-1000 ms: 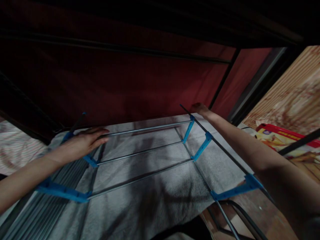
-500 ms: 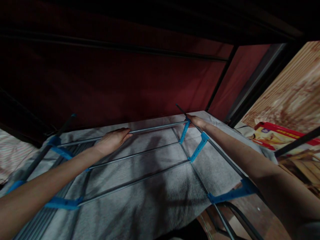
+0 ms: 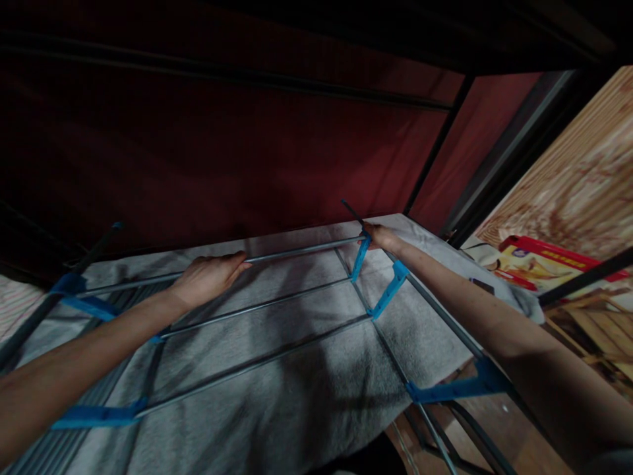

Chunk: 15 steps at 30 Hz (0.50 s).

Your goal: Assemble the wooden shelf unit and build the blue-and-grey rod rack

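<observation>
A partly built rack of grey metal tubes and blue plastic connectors lies over a grey cloth [image 3: 277, 396]. My left hand [image 3: 210, 277] is closed around its far crosswise tube [image 3: 301, 251], left of the middle. At that tube's right end, my right hand [image 3: 378, 236] grips a blue connector [image 3: 361, 258]; its fingers are partly hidden. Nearer me on the right side are a second blue connector [image 3: 389, 290] and a third connector [image 3: 450, 389]. On the left side, a blue connector [image 3: 91, 306] joins the far tube, and another bracket [image 3: 96, 415] sits nearer.
Several loose metal tubes [image 3: 74, 439] lie side by side under the rack's left end. Dark red fabric [image 3: 257, 152] on a black frame closes off the back. To the right are a red and yellow box [image 3: 544, 260] and a small wooden stool [image 3: 598, 330].
The rack's left end and my left hand have shifted a little left in the view. My right hand stays on its connector. The camera has also moved slightly.
</observation>
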### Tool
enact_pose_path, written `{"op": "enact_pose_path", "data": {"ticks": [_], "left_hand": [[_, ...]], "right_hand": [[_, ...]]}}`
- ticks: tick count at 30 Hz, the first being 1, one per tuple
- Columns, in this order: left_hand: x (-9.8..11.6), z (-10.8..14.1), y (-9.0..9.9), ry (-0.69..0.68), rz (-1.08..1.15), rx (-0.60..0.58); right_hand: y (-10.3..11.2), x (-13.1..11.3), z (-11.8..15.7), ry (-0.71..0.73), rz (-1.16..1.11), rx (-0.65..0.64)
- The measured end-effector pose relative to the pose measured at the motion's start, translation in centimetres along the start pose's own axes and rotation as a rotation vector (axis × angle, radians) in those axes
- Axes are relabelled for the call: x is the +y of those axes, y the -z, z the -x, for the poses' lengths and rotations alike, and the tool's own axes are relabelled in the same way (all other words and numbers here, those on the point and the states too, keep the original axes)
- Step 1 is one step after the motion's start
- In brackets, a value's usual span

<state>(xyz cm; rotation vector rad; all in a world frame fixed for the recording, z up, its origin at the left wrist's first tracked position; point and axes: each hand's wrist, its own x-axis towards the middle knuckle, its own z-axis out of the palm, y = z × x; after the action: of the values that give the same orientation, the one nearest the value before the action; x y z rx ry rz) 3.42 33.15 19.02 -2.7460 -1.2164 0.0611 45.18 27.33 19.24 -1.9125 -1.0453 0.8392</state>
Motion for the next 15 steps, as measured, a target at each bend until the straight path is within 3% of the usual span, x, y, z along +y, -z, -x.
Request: {"op": "enact_pose_path", "data": {"ticks": [15], "left_hand": [[-0.69, -0.60, 0.35, -0.006, 0.104, -0.060]], "right_hand": [[0.09, 0.54, -0.81, 0.156, 0.278, -0.009]]}}
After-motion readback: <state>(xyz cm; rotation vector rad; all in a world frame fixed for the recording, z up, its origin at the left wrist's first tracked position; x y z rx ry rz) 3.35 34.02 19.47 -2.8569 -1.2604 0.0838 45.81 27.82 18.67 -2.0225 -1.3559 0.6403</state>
